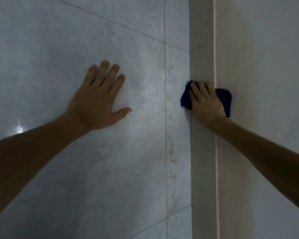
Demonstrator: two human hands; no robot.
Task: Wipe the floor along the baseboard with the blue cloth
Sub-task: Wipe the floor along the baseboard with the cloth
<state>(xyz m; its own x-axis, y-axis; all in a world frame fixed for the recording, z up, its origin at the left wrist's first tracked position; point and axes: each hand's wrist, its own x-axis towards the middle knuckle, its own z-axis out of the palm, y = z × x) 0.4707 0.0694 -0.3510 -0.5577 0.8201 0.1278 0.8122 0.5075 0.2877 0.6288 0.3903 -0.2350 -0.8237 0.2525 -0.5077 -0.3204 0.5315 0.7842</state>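
Observation:
My right hand (206,102) presses the blue cloth (186,97) flat against the grey baseboard (202,152), where it meets the floor. The cloth sticks out on both sides of the hand: a fold to the left over the floor edge, a darker part to the right over the wall. My left hand (97,99) lies flat on the grey tiled floor (76,49) with fingers spread, holding nothing, well to the left of the cloth.
The pale wall (266,66) fills the right side above the baseboard. A tile joint (165,135) runs parallel to the baseboard, with brownish stains (171,152) dotted beside it. A glare spot shows on the floor at the left.

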